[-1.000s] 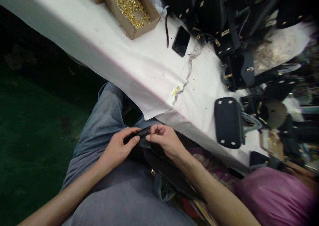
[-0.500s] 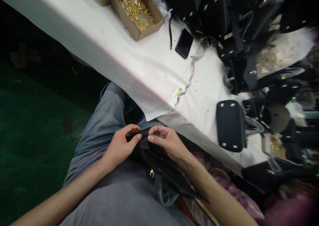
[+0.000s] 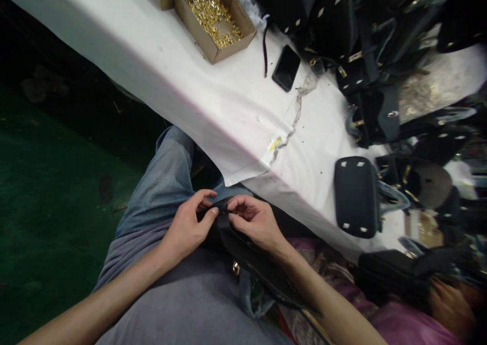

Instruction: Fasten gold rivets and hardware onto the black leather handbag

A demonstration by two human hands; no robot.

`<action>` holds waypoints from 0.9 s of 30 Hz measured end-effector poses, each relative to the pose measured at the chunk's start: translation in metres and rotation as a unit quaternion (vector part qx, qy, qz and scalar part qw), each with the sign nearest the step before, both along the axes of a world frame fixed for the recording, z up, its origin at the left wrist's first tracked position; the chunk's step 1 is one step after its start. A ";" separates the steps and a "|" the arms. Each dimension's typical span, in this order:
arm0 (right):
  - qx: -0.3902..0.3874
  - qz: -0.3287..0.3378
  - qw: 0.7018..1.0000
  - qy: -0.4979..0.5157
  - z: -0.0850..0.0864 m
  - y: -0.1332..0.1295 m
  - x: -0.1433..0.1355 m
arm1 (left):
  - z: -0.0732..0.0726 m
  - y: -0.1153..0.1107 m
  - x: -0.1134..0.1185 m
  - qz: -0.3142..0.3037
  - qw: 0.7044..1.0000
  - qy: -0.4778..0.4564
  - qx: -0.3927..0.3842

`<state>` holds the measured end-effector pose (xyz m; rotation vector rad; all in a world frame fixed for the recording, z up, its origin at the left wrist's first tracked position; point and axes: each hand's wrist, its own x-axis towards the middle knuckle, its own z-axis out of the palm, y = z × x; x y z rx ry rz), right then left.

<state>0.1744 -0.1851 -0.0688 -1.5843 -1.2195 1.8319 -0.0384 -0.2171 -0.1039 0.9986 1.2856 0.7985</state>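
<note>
A black bag (image 3: 258, 261) with a gold-coloured fitting lies across my lap, below the table edge. My left hand (image 3: 192, 223) grips its upper end, with the thumb on top and the fingers curled behind. Just to the right, my right hand (image 3: 253, 220) is bent at the same end of the bag, its thumb and fingers curled close to the edge. Small gold-coloured bits show by the right fingertips, too small to make out. My fingers hide part of the bag's edge.
On the white-covered table (image 3: 236, 106) stand a cardboard box (image 3: 232, 53) of gold-coloured pieces, a phone (image 3: 286, 68) and a black bag (image 3: 355, 198). More black bags lie at the right, where another person's hand (image 3: 451, 304) shows.
My right thumb and fingers have parted a little and shifted slightly right. At the lower right, the other person's hand has come into view, beside a black bag that has moved.
</note>
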 end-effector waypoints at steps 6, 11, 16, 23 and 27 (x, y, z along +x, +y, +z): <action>0.009 0.004 1.000 0.014 -0.001 -0.004 0.002 | 0.004 0.003 -0.002 -0.015 1.000 0.022 -0.006; 0.021 0.003 1.000 -0.002 -0.001 -0.007 -0.003 | 0.002 0.009 -0.007 -0.042 0.999 -0.006 -0.018; 0.041 0.021 0.999 -0.005 0.004 -0.005 -0.003 | 0.004 0.016 -0.019 -0.086 0.995 -0.041 -0.015; 0.027 0.021 0.999 0.029 0.006 -0.007 -0.002 | 0.010 0.022 -0.027 -0.108 0.989 -0.094 -0.017; 0.011 0.018 0.999 0.039 0.005 -0.008 -0.003 | 0.006 0.021 -0.028 -0.111 0.989 -0.096 -0.019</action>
